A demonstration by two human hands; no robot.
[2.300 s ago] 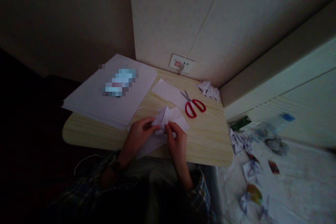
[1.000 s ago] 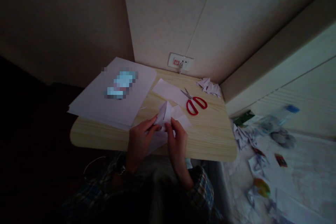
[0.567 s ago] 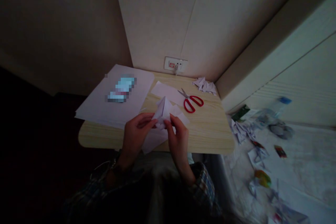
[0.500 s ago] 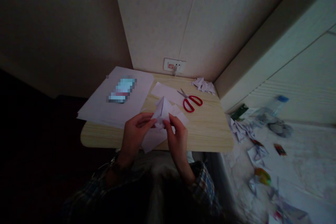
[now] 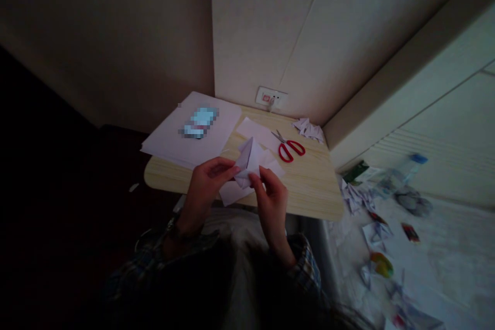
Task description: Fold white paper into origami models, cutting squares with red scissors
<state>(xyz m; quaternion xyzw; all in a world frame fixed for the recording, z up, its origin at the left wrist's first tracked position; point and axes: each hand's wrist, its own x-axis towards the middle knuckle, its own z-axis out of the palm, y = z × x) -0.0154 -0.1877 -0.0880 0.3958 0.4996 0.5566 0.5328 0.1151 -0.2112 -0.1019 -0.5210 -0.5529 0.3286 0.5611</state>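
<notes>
A piece of folded white paper [image 5: 248, 161], peaked at its far end, is held up over the table's front part. My left hand [image 5: 209, 180] pinches its left edge between thumb and fingers. On the lower right side, my right hand [image 5: 271, 193] grips the same paper with thumb and forefinger. Beneath and behind it lie loose white paper sheets [image 5: 257, 133]. Scissors [image 5: 290, 147] with red handles rest beyond my right hand, their blades over a sheet's edge.
A phone [image 5: 200, 122] with a blurred screen lies on a paper stack [image 5: 162, 139]. Folded papers [image 5: 308, 129] sit at the table's back right corner, near a wall socket [image 5: 271, 97]. On the bed [image 5: 444, 237] at right are more folded papers and a clear bottle [image 5: 406, 169].
The view has shifted and turned slightly, so the table appears further right. Both hands keep hold of the folded paper, which is now tilted a little and shows more of its lower folds.
</notes>
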